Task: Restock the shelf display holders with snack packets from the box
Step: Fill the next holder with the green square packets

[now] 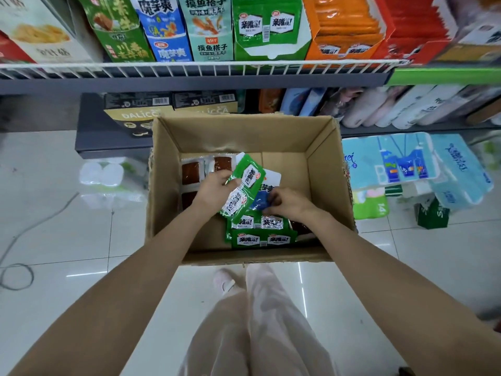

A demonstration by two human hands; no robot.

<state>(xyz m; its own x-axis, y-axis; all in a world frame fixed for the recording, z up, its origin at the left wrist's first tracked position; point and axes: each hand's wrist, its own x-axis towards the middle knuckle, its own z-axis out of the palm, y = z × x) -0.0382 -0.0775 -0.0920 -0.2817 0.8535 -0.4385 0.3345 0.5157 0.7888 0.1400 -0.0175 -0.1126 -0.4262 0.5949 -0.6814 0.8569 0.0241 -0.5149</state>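
An open cardboard box (pixel 320 169) stands on the floor below the shelf. Inside it, my left hand (pixel 214 189) grips a small bunch of green snack packets (pixel 244 188), tilted up from the pile. My right hand (pixel 287 203) pinches a blue packet (pixel 260 200) lying just under them. More green packets (pixel 260 232) lie flat at the box's near side, and brown packets (pixel 191 172) lie at its far left. On the wire shelf above stand display holders; the green holder (pixel 268 31) shows matching green packets.
A white wire rail (pixel 200 67) fronts the upper shelf. Orange (pixel 344 31) and red (pixel 414 31) holders stand right of the green one. Tissue packs (pixel 406 164) lie on the floor right of the box, wrapped rolls (pixel 111 177) on the left. A cable (pixel 19 272) curls on the tiles.
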